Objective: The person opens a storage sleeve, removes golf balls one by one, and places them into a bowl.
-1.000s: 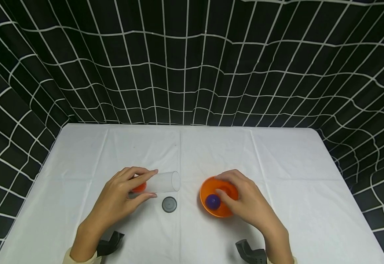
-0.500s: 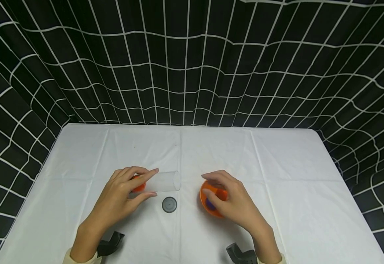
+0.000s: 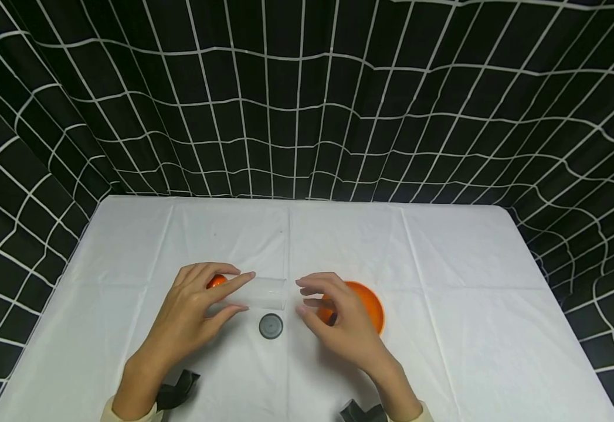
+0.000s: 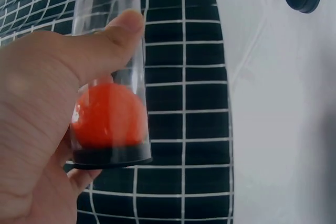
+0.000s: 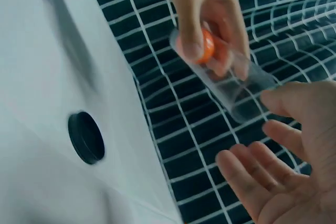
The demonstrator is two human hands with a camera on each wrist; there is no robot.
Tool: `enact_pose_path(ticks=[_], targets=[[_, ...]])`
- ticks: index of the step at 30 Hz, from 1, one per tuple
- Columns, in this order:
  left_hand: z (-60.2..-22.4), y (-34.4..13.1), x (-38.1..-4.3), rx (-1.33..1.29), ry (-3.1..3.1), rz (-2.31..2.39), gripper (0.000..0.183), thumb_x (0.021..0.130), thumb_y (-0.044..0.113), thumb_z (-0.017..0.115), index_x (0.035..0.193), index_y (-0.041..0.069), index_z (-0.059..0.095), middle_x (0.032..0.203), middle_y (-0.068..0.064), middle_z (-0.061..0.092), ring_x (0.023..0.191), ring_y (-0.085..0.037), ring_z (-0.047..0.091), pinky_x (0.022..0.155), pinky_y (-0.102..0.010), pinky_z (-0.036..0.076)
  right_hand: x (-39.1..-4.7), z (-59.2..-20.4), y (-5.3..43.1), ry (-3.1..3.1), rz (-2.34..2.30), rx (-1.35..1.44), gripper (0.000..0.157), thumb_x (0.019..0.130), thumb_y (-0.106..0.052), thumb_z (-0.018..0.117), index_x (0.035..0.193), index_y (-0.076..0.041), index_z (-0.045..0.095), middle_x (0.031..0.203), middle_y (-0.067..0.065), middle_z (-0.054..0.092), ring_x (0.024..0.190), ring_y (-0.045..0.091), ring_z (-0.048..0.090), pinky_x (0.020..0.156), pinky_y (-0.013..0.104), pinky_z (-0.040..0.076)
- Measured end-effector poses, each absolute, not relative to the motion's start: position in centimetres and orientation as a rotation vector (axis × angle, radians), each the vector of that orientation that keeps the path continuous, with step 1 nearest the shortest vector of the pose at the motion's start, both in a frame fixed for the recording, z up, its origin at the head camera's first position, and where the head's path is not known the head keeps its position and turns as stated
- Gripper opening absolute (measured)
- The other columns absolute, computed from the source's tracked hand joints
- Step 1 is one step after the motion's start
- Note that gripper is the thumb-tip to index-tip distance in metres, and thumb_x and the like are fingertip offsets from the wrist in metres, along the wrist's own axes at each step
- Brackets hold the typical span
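Note:
My left hand [image 3: 193, 305] holds a clear plastic tube [image 3: 267, 293] lying sideways, thumb on the near side and fingers on the far side. Inside its black-capped end sits a shiny orange ball [image 4: 109, 116]. The tube's other end points toward my right hand [image 3: 346, 325], whose fingers are spread and loosely bent with nothing between them. In the right wrist view, thumb and fingers of that hand appear close to the tube's end; contact cannot be told. Behind the right hand stands an orange bowl [image 3: 372, 305], partly covered by it, with a dark patch of something inside.
A round grey cap [image 3: 271, 326] lies on the white-covered table [image 3: 470, 264] in front of the tube. Dark curtains with a white grid [image 3: 296, 117] rise behind and at the sides. A black wrist mount [image 3: 177, 391] sits below the left wrist.
My right hand has moved left from above the bowl toward the tube. Earlier, a purple ball showed plainly in the bowl. The left hand holds its place, with the tube tilted slightly differently.

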State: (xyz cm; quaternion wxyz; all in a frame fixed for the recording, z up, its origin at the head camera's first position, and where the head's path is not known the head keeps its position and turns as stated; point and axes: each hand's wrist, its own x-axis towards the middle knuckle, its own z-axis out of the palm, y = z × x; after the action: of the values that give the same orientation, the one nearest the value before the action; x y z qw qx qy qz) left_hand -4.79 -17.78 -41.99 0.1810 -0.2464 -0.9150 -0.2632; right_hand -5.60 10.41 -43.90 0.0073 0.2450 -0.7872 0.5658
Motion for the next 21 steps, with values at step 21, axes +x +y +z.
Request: enact_pose_path(ticks=[21], targets=[[-42.0,-18.0,-5.0,-0.719,-2.526,-0.708,0.052,0.076,0.018,0.088,0.124,0.031,0.072,0.116,-0.002,0.066,0.112,-0.026,0.056,0.105,-0.047,0.036,-5.1,-45.2,8.1,-2.407,2.124,0.637,0.041,0.094,-0.012,0.072,0.132,-0.018,0.059,0.133,0.006,0.060,0.117,0.038,0.065,0.097,0.027,0.057]])
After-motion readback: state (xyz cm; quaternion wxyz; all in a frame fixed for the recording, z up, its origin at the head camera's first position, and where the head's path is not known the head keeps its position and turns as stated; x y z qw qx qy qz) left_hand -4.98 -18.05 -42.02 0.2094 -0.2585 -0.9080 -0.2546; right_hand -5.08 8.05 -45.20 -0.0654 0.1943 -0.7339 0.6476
